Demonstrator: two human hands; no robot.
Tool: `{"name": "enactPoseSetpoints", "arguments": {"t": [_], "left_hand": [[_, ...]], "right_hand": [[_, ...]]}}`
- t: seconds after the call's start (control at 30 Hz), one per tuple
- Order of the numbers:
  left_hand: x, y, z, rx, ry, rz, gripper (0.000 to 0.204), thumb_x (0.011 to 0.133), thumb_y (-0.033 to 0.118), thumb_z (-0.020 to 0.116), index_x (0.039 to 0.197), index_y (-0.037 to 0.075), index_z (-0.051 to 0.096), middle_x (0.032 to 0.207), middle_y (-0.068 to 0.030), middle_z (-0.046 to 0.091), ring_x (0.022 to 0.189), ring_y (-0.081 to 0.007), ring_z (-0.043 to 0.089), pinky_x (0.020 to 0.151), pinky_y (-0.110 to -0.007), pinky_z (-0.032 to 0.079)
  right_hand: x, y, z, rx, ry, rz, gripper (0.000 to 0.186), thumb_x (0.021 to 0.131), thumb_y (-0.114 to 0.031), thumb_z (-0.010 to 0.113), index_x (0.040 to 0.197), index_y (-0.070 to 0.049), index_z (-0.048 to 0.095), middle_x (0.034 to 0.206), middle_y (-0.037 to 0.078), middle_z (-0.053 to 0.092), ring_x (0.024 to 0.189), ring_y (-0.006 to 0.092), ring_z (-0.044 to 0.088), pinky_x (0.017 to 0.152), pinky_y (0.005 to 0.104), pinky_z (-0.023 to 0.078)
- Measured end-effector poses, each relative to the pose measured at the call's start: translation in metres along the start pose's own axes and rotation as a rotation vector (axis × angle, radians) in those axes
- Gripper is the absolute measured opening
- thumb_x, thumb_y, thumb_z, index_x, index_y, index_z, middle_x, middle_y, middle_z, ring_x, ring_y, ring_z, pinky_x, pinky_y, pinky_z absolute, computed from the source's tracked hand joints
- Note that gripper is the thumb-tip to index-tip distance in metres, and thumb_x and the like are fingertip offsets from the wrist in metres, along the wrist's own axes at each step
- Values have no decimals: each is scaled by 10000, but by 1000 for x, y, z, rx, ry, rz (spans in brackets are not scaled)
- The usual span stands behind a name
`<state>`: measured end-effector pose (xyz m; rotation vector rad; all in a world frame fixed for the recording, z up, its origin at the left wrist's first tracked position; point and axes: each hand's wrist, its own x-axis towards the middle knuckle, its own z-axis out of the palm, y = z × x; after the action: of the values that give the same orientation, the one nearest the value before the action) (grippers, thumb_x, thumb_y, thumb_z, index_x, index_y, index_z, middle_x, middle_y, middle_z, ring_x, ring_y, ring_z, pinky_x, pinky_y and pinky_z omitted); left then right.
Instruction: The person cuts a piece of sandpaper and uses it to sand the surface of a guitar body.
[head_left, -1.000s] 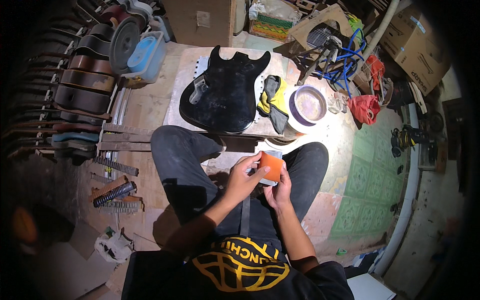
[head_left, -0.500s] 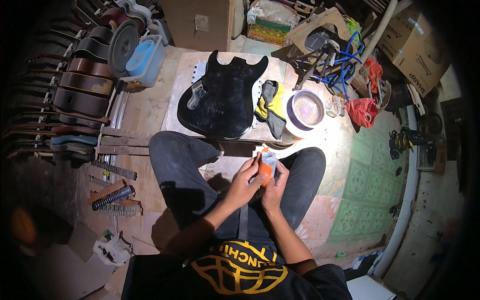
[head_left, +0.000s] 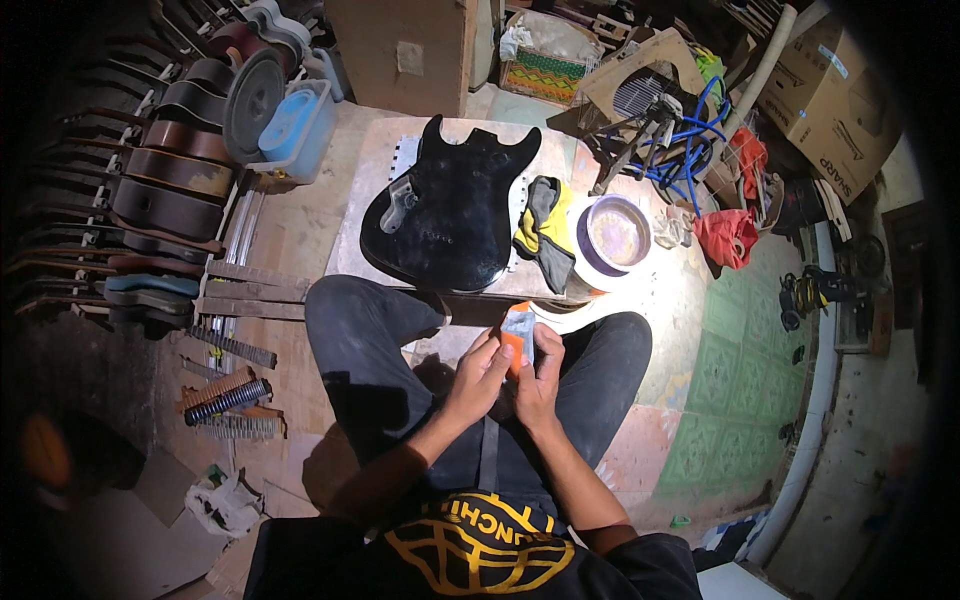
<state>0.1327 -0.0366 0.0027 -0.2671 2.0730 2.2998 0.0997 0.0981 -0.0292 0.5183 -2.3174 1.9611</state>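
Note:
Between my knees, my left hand [head_left: 480, 378] and my right hand [head_left: 539, 380] both grip a small orange block [head_left: 515, 340] with a grey, whitish-smeared face; its exact kind is unclear. The fingers of both hands wrap its sides, and its lower end is hidden by them. Beyond my hands, a glossy black electric guitar body [head_left: 450, 230] lies flat on a low table [head_left: 350, 225], with neither hand touching it. A yellow-and-grey cloth or glove [head_left: 546, 235] lies at its right side. Right of that stands a round basin [head_left: 617, 235] with cloudy contents.
Guitar bodies [head_left: 165, 200] hang in a row at the left, near a clear plastic tub [head_left: 310, 130]. Toothed bars [head_left: 228, 395] lie on the floor left of my knee. Blue hose [head_left: 690, 165], a red cloth bag [head_left: 725, 238] and cardboard boxes [head_left: 830, 100] crowd the far right.
The block has shifted slightly left and turned in my hands, with both hands still around it. The whole view has moved a little, so the table and guitar body sit lower in it.

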Motion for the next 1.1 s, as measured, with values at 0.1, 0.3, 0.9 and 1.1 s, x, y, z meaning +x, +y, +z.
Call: {"name": "enactPoseSetpoints", "arguments": {"t": [0.1, 0.3, 0.9, 1.1], "left_hand": [[8, -4, -3, -178, 101, -17, 459, 1074, 269, 614, 1391, -61, 575, 1325, -98, 652, 1149, -143, 633, 977, -290, 509], [41, 10, -32, -395, 70, -107, 446, 932, 112, 763, 1322, -40, 607, 1165, -92, 686, 1031, -123, 658, 911, -289, 532], [246, -83, -80, 1345, 51, 316, 754, 985, 443, 579, 1572, 6, 394, 1664, -187, 339, 1552, -367, 278, 1256, -582, 183], [386, -69, -129, 1451, 143, 179, 734, 1042, 472, 463, 1603, 17, 337, 1685, -166, 317, 1571, -324, 268, 1268, -557, 185]], "right_hand": [[7, 4, 5, 102, -46, 39, 451, 1056, -258, 569, 1395, 4, 428, 1442, 243, 438, 1347, 345, 460, 1149, 461, 361], [31, -15, 11, 380, -200, 334, 711, 969, -381, 750, 1427, -1, 360, 1419, 211, 487, 1357, 276, 470, 1148, 447, 385], [144, 140, 0, 71, -102, 525, 601, 907, -93, 783, 1373, 45, 429, 1336, 227, 557, 1248, 311, 567, 1087, 406, 446], [147, 129, -10, 69, -71, 609, 643, 912, -101, 788, 1414, 38, 411, 1340, 223, 550, 1279, 289, 538, 1129, 397, 400]]}}
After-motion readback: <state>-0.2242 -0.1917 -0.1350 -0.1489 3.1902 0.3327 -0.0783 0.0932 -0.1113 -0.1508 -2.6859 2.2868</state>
